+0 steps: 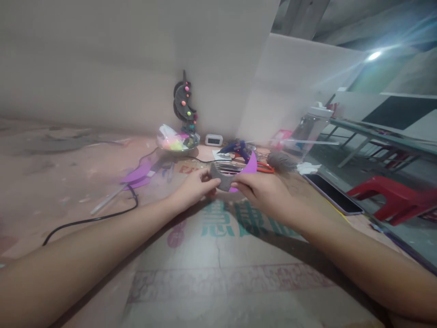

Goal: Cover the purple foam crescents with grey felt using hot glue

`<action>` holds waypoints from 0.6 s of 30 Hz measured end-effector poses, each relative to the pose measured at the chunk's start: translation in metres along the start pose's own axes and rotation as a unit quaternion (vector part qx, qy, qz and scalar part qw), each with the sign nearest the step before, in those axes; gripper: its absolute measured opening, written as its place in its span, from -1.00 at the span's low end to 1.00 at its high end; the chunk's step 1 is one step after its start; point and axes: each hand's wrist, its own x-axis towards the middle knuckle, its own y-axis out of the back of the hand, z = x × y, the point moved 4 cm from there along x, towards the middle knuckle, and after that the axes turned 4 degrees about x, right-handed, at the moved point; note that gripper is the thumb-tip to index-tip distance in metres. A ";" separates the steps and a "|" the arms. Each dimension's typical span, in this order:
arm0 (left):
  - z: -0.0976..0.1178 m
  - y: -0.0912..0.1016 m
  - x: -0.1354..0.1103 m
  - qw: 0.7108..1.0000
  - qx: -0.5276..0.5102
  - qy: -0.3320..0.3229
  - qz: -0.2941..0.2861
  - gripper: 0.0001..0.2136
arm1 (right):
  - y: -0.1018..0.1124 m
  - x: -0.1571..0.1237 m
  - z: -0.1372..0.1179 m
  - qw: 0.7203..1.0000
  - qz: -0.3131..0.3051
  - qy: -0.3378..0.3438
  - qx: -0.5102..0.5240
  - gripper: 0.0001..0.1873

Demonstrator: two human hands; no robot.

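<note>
Pale wall [112,68] rises behind the table [82,191], a small clock [214,140] near its far edge. Short of that edge, left hand [200,186] and right hand [261,189] pinch a gray piece [223,182] between them, a purple piece [251,165] behind it.

Mid-frame, your fingers [210,185] hide part of the grey piece [224,183]; at left, a grey shape [59,145], perhaps curved, is too blurred to tell.

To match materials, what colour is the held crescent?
The crescent is grey at left, purple at right: head view.
</note>
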 end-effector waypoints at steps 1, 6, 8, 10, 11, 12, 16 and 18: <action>-0.003 0.000 0.001 1.000 0.005 0.002 -0.007 -0.81 | 0.004 0.002 0.002 1.000 0.009 -0.011 0.007 -0.78; -0.009 -0.001 0.002 0.999 0.010 0.010 -0.032 -0.77 | 0.007 0.004 0.010 0.999 0.026 -0.020 0.032 -0.79; -0.005 -0.002 0.000 0.999 -0.016 0.004 -0.037 -0.69 | 0.003 0.003 0.010 0.999 0.022 -0.009 0.038 -0.80; 0.000 -0.004 -0.002 0.998 -0.054 -0.019 -0.035 -0.51 | 0.001 0.002 0.009 0.999 0.020 0.002 0.034 -0.81; 0.002 -0.004 -0.003 0.997 -0.067 -0.034 -0.034 -0.47 | 0.000 0.001 0.008 0.999 0.021 0.006 0.030 -0.80; 0.003 -0.005 -0.004 0.996 -0.067 -0.045 -0.035 -0.49 | 0.000 0.001 0.009 0.999 0.023 0.006 0.028 -0.80; 0.003 -0.008 -0.005 0.997 0.013 -0.049 -0.060 -0.77 | 0.003 0.004 0.013 0.998 0.026 -0.021 0.052 -0.77; 0.004 -0.009 -0.007 0.995 0.039 -0.058 -0.074 -0.76 | 0.004 0.005 0.014 0.997 0.022 -0.036 0.063 -0.77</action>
